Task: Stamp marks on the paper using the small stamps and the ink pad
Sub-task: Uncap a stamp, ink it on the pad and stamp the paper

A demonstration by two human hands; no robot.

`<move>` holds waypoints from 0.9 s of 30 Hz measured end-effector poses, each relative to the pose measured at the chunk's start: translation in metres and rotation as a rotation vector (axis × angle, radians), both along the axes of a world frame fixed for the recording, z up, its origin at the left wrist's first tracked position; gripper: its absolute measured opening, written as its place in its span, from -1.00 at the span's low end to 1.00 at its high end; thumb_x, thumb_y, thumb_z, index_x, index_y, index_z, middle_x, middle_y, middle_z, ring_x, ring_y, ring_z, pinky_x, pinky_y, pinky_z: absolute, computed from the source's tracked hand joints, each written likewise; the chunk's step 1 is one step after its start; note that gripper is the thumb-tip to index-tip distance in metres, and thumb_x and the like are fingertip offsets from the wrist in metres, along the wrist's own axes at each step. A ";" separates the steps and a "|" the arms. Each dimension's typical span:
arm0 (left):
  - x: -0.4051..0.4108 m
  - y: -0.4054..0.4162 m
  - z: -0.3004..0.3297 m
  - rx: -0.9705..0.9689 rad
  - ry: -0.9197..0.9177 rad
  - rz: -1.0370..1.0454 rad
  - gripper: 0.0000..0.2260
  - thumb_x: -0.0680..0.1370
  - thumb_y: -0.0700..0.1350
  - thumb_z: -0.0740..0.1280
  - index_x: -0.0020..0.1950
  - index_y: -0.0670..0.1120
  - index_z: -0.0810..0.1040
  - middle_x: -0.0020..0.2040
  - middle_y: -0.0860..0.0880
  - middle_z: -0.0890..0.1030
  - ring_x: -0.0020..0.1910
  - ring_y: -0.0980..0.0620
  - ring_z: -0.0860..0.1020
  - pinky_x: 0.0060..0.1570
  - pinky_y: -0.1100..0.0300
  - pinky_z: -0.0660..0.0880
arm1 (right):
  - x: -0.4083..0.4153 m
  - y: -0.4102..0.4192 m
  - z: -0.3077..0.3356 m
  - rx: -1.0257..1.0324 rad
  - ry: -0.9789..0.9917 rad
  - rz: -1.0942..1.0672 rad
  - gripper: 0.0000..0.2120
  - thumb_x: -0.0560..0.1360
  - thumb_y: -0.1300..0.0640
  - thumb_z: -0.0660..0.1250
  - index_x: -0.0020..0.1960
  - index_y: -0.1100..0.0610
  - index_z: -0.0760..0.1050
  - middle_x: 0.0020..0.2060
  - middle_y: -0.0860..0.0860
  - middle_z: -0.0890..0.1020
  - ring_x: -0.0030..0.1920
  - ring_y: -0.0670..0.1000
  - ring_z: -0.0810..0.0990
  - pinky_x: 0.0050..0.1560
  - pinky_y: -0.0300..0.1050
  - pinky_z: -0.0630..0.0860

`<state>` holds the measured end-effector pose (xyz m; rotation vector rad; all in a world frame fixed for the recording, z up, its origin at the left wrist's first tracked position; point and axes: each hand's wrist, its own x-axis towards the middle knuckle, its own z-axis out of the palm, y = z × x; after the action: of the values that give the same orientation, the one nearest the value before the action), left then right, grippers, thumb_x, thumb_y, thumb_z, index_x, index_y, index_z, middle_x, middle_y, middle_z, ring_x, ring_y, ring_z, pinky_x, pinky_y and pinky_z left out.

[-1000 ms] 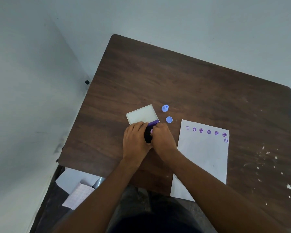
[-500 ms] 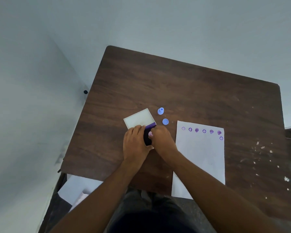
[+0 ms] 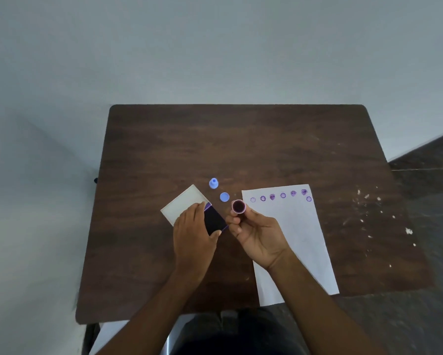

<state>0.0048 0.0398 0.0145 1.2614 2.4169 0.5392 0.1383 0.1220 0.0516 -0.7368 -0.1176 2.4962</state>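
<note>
Nothing here can be read as text. The purple round marks [image 3: 283, 195] along the far edge of the paper [image 3: 300, 239] are too small to make out — no letters, no numbers.

— Where is the left hand [image 3: 193, 230]?
— Just left of centre, palm down, with fingers and thumb gripping the ink pad [image 3: 214, 220].
— And the right hand [image 3: 261, 233]?
— Just beside it at centre, palm turned up, with thumb and fingertips pinching a stamp [image 3: 239, 206]. Both bare forearms rise from the bottom edge, converging.
</note>
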 end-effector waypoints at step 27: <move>0.092 0.104 -0.001 0.119 -0.348 -0.371 -0.82 0.58 -0.01 0.35 0.17 0.13 0.59 0.16 0.15 0.61 0.02 0.20 0.51 0.01 0.36 0.47 | 0.122 0.056 -0.019 0.120 -0.419 -0.440 -0.72 0.41 0.17 0.49 0.06 0.30 0.61 -0.12 0.16 0.63 -0.25 0.00 0.55 -0.17 -0.18 0.55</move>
<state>0.0965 0.1436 0.0135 1.4803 1.8372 0.7288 0.2607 0.1783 0.0328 -1.0935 -0.2251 1.8803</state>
